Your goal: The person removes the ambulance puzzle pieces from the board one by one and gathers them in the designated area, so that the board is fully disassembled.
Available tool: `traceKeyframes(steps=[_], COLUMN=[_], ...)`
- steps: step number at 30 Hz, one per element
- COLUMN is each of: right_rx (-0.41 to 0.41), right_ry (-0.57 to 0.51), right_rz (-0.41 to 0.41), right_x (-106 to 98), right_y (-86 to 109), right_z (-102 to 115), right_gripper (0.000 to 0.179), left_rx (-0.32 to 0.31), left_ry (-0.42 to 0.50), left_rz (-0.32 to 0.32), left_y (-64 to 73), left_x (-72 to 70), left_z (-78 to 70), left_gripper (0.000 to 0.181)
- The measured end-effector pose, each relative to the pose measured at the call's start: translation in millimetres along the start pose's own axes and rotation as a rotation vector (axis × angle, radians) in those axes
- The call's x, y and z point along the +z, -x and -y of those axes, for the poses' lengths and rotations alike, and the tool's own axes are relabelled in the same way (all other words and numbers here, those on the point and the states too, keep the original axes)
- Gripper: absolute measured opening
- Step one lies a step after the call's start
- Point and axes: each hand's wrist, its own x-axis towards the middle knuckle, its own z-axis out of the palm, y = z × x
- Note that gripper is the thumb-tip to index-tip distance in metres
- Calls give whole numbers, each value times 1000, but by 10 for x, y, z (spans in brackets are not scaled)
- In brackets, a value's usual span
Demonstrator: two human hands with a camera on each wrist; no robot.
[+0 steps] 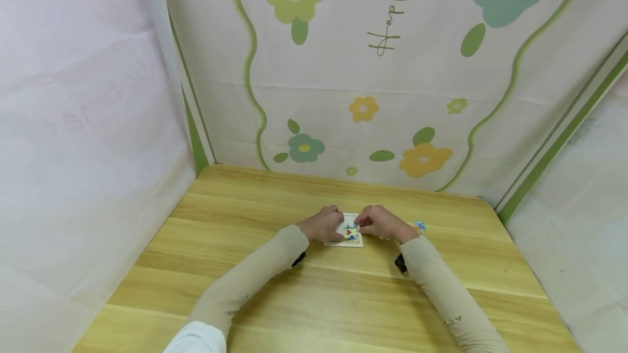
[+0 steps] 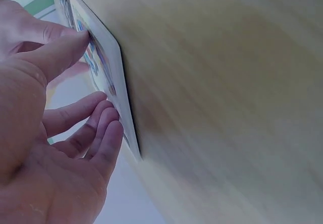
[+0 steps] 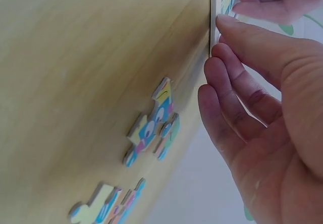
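Observation:
A thin white-framed jigsaw board (image 1: 331, 243) with a coloured picture lies flat on the wooden table. My left hand (image 1: 322, 225) rests over its left part. In the left wrist view that thumb (image 2: 81, 40) touches the picture, while the fingers (image 2: 108, 143) bend loosely at the board's edge. My right hand (image 1: 385, 223) is at the right edge, thumb and forefinger close together. Its thumb (image 3: 229, 24) meets the frame in the right wrist view, the other fingers bent beside it. I cannot tell whether a piece is between those fingertips.
Loose jigsaw pieces (image 3: 146, 130) lie on the table to the right, partly behind my right wrist in the head view, where a blue piece (image 1: 420, 226) shows. More pieces (image 3: 93, 206) lie beyond. A flower-printed cloth (image 1: 333, 80) hangs behind the wooden table (image 1: 314, 298).

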Motion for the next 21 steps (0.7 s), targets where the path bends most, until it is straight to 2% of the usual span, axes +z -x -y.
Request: traceKeyframes(steps=[5, 10, 21], right_rx=[-4, -7, 2], right_ry=[28, 24, 3], right_rz=[20, 21, 22], right_x=[-10, -3, -13], right_y=[-14, -25, -48], right_z=[51, 75, 106], right_gripper=[21, 20, 11], left_rx=[6, 16, 22], left_ry=[-6, 2, 34], left_rz=[-6, -9, -20], left_y=[-90, -160, -127], left_x=[56, 96, 69], left_z=[-62, -57, -103], left_gripper=[49, 48, 45])
